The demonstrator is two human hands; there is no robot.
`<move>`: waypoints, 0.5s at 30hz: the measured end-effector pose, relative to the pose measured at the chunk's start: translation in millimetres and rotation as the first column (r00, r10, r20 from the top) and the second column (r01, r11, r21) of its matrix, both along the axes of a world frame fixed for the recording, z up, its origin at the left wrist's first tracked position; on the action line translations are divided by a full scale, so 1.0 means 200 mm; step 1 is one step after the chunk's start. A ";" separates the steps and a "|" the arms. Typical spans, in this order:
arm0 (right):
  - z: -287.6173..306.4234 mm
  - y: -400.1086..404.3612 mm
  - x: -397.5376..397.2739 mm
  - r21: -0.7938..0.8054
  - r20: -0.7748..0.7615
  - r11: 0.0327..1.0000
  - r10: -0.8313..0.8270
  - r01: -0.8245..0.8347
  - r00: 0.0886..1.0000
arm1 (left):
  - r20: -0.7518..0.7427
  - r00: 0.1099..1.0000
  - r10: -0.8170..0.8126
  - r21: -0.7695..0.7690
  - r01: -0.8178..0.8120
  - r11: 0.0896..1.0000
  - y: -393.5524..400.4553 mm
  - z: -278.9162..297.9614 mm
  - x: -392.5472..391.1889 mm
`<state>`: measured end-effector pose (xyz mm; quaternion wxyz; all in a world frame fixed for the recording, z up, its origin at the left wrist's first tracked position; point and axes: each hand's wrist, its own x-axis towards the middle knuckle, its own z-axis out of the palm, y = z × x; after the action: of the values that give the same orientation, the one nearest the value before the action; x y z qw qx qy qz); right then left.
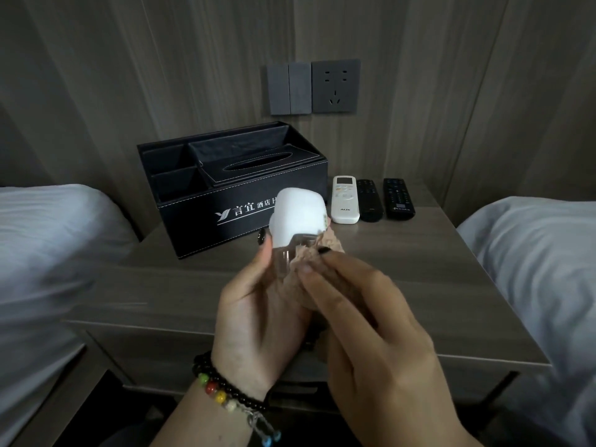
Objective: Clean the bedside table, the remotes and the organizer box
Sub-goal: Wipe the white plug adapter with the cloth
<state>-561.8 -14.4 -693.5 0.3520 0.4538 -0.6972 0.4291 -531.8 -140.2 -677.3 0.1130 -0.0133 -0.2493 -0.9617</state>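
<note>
Black organizer box (245, 201) stands behind hands (258, 304) gripping spray bottle (298, 227).

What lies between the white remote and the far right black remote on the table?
One more black remote lies between the white remote and the right black remote, all three side by side on the table. The head view shows it.

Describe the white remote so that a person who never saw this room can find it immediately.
Start at the big black organizer box on the bedside table. Three remotes lie side by side to its right. The white remote is the one nearest the box, and the only light one; the two black remotes are dark.
</note>
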 end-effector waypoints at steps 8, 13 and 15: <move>0.00 0.01 -0.06 -0.096 0.037 0.995 0.010 -0.007 0.999 | -0.051 0.997 0.057 -0.351 -0.071 0.934 -0.03 0.00 0.03; 0.03 0.03 -0.12 -0.254 0.277 0.966 0.124 -0.051 0.953 | -0.076 0.995 0.070 -0.553 -0.101 0.827 -0.08 0.00 0.04; 0.05 0.05 -0.13 -0.287 0.367 0.956 0.164 -0.056 0.915 | -0.084 0.988 0.129 -0.639 -0.153 0.754 -0.09 0.00 0.05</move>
<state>-587.9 -4.6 -682.5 0.2408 0.3467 -0.6608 0.6206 -522.7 -157.3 -677.1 0.1778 -0.0493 -0.5620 -0.8063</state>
